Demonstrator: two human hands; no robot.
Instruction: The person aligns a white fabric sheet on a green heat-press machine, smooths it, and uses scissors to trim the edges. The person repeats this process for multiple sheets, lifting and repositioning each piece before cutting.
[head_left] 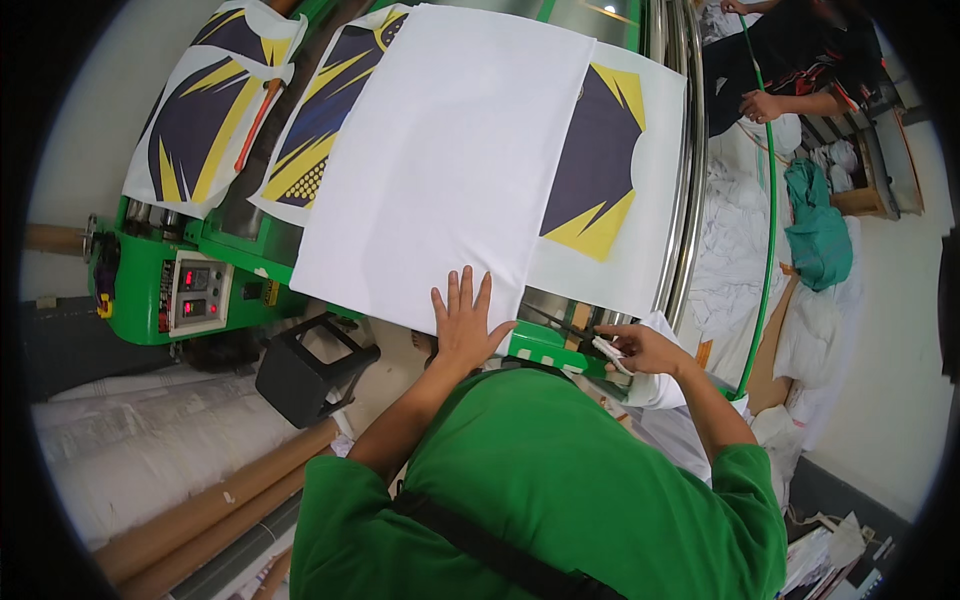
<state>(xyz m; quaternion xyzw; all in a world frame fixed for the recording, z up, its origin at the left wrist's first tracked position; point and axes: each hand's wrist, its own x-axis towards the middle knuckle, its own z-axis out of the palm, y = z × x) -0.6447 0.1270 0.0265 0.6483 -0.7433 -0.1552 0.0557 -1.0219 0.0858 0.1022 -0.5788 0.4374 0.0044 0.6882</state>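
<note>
My left hand [464, 328] lies flat with its fingers spread on the near edge of a white fabric sheet [440, 160]. In my right hand [648, 350] is a pair of scissors [562, 322], its handles wrapped in white and its dark blades pointing left toward the sheet's near right corner. Part of the sheet covers a printed paper [592, 165] with a dark, yellow-cornered garment shape. To the left of the sheet, another printed piece [325, 150] shows dark, blue and yellow patterns.
A green machine [140, 285] with a red-lit control panel [197, 292] stands left. Metal rollers [690, 180] run along the right, beside a green pole [768, 230]. A black stool [310, 375] stands near left. Another person's hand [762, 106] is at the pole.
</note>
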